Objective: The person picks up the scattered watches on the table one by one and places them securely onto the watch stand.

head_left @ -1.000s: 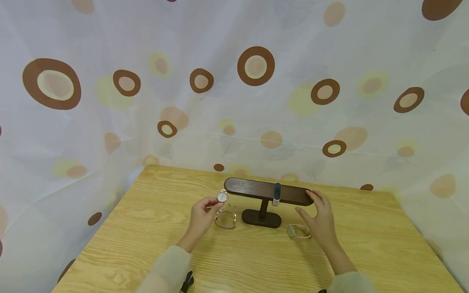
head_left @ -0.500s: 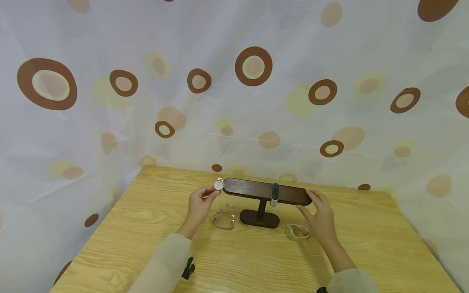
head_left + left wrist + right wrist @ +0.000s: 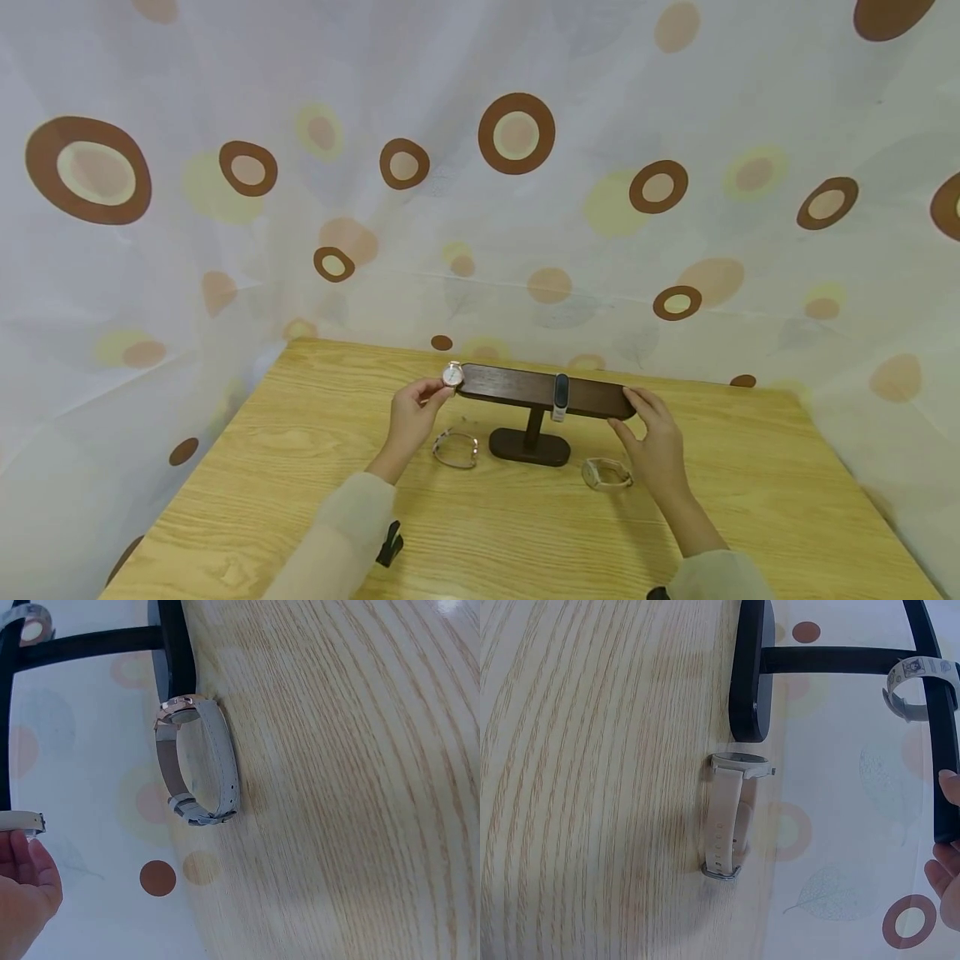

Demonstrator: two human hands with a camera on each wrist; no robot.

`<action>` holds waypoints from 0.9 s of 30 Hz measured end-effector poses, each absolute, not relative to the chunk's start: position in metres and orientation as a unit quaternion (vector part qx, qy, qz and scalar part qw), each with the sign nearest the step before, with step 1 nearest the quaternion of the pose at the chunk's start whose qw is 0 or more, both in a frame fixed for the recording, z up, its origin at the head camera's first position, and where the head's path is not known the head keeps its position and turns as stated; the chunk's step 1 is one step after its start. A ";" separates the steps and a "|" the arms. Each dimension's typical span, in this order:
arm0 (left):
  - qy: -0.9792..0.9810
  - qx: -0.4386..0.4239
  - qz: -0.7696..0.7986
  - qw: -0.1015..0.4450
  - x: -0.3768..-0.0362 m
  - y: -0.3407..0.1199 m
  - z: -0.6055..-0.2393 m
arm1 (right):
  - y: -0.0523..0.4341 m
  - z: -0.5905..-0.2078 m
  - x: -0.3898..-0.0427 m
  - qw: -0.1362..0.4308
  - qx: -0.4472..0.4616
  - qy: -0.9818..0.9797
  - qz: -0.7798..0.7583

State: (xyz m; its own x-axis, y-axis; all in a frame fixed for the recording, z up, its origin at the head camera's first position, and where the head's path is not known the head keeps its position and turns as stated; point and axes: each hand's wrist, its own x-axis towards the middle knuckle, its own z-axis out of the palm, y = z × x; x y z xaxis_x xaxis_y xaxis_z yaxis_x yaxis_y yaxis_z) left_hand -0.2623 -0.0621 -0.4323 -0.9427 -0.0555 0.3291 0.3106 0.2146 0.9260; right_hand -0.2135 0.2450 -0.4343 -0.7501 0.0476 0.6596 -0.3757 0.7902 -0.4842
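Note:
A dark wooden watch stand (image 3: 502, 383) has a long crossbar on a short post. At the bar's left end, my left hand (image 3: 411, 417) pinches a white-dialled watch (image 3: 453, 374). Its pale strap (image 3: 21, 820) sits right by the bar's tip in the left wrist view. My right hand (image 3: 660, 442) holds the bar's right end between thumb and fingers; the fingers (image 3: 946, 870) wrap its tip in the right wrist view. A smart band (image 3: 561, 395) with a dark screen and a pale strap is looped around the bar, right of the post.
A rose-gold watch with a grey-white strap (image 3: 225, 761) lies on its side on the wooden table (image 3: 300, 467), left of the stand's base (image 3: 525, 447). Another watch with a pale pink strap (image 3: 724, 817) lies right of the base. A patterned curtain (image 3: 480, 233) hangs behind.
My left hand has raised the watch from below the bar's left end, then brought it right, against that end. The right hand keeps its hold on the other end.

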 end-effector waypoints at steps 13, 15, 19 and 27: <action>-0.775 -0.082 -0.610 0.142 -0.267 -0.062 -0.436 | 0.246 -0.433 -0.212 0.344 0.090 -0.882 0.308; -0.778 -0.085 -0.606 0.142 -0.267 -0.062 -0.435 | 0.246 -0.433 -0.212 0.345 0.090 -0.882 0.307; -0.786 -0.084 -0.596 0.140 -0.267 -0.062 -0.433 | 0.247 -0.434 -0.213 0.347 0.092 -0.882 0.305; -0.809 -0.103 -0.561 0.140 -0.269 -0.062 -0.432 | 0.248 -0.434 -0.214 0.357 0.110 -0.878 0.298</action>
